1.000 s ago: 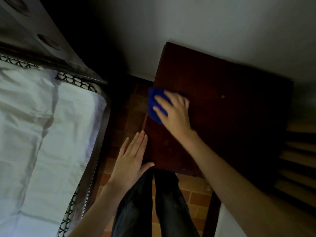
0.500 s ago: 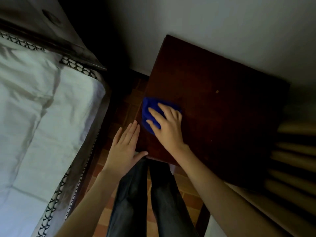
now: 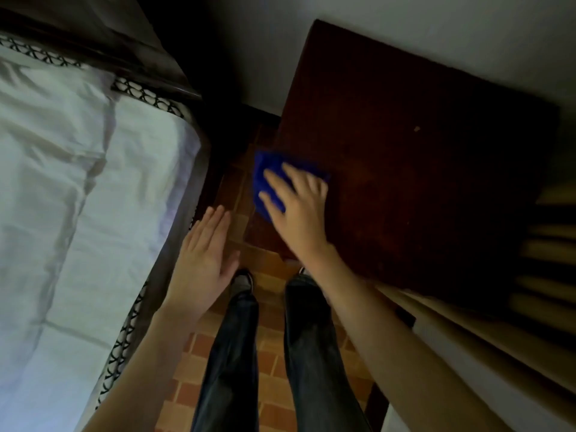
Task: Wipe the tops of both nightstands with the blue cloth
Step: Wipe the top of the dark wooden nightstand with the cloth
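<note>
Right hand [image 3: 299,213] flat, pressing blue cloth [image 3: 265,179] at nightstand [image 3: 420,188] left edge | left hand [image 3: 202,260] open, empty, beside it

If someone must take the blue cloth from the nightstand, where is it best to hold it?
Judging by its pose, take the blue cloth at its left part, which overhangs the nightstand edge, coming from the bed side. The right hand presses the rest flat.
</note>
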